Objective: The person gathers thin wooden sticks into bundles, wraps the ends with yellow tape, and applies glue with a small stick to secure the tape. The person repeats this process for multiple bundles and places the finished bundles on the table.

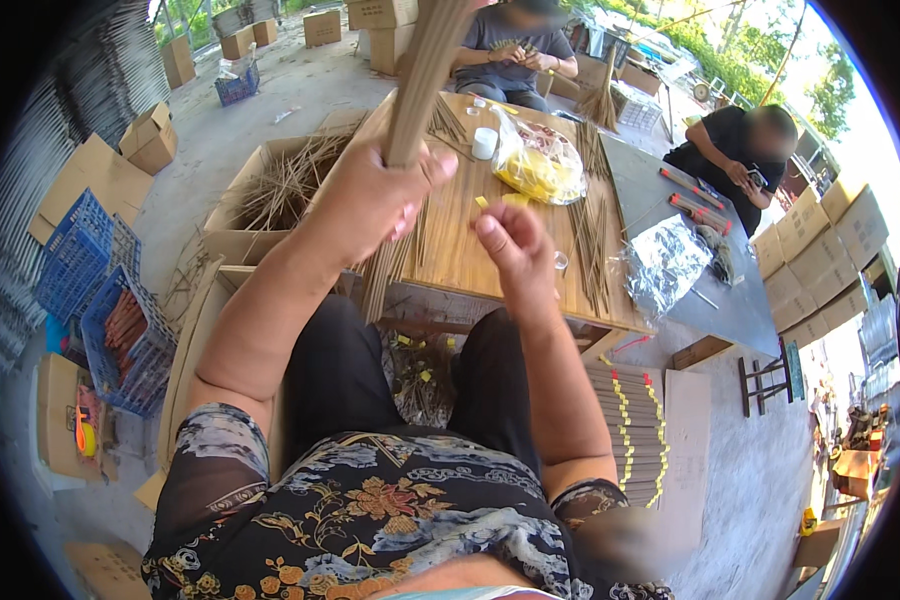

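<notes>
A thick bundle of thin brown sticks [425,85] rises upright and slightly tilted from my left hand [355,205], whose fingers wrap round it. More brown sticks show below that fist; whether they belong to the same bundle I cannot tell. My right hand [518,255] is raised over the wooden table [450,255], thumb and fingers pinched together. At its fingertips shows a small yellow strip [481,202], partly hidden by the fingers. Just beyond lies a clear plastic bag [536,160] of yellow pieces, with a white round container [484,143] beside it.
Loose sticks [592,235] lie along the table's right side. A cardboard box [260,195] of sticks stands left, near blue crates [120,340]. Yellow-banded bundles [635,430] lie on the floor at right. Two people sit beyond, one by a grey table [710,285].
</notes>
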`<state>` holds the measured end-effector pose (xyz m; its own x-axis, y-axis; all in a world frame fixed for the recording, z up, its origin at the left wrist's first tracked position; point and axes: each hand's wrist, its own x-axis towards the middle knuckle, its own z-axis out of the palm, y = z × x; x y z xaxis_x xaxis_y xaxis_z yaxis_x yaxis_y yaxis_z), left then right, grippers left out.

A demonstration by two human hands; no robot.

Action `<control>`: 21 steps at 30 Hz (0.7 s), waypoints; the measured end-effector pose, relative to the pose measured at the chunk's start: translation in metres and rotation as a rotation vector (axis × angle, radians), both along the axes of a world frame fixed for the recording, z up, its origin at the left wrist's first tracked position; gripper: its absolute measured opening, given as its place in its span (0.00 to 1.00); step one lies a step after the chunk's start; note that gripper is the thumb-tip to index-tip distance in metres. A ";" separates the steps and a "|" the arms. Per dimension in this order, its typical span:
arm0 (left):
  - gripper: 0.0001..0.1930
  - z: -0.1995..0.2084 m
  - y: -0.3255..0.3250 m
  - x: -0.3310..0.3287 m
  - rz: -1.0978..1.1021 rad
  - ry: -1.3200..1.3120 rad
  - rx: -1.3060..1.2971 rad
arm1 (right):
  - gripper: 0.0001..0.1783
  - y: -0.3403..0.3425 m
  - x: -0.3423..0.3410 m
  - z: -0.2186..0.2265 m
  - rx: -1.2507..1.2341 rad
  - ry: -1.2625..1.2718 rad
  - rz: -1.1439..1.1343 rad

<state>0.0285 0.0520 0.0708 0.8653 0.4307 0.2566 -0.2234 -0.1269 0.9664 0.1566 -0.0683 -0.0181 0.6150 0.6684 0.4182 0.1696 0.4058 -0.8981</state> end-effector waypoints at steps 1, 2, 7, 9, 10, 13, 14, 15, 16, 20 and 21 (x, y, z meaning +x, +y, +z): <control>0.11 -0.004 -0.006 -0.005 -0.020 0.059 0.041 | 0.19 -0.003 -0.014 0.023 0.117 0.008 0.081; 0.10 -0.006 -0.017 -0.009 -0.049 0.113 0.082 | 0.24 -0.004 -0.022 0.036 0.120 0.003 0.119; 0.11 -0.028 -0.044 -0.020 -0.109 0.147 0.178 | 0.22 -0.003 -0.051 0.059 0.050 -0.024 0.363; 0.14 -0.030 -0.044 -0.020 -0.185 0.120 0.291 | 0.16 -0.006 -0.056 0.054 0.100 0.115 0.421; 0.15 -0.032 -0.040 -0.025 -0.227 0.304 0.258 | 0.13 -0.007 -0.058 0.050 0.151 0.216 0.430; 0.13 -0.037 -0.045 -0.032 -0.261 0.354 0.171 | 0.15 -0.004 -0.063 0.037 0.277 0.325 0.450; 0.11 -0.045 -0.040 -0.030 -0.280 0.398 0.157 | 0.16 -0.003 -0.064 0.033 0.289 0.342 0.433; 0.09 -0.050 -0.037 -0.029 -0.301 0.441 0.142 | 0.17 -0.003 -0.064 0.030 0.300 0.358 0.414; 0.08 -0.048 -0.038 -0.030 -0.296 0.483 0.097 | 0.15 0.001 -0.068 0.028 0.357 0.429 0.363; 0.12 -0.058 -0.030 -0.032 -0.226 0.574 -0.023 | 0.16 0.005 -0.073 0.025 0.375 0.533 0.272; 0.13 -0.060 -0.032 -0.033 -0.189 0.559 0.064 | 0.16 0.005 -0.073 0.025 0.359 0.533 0.251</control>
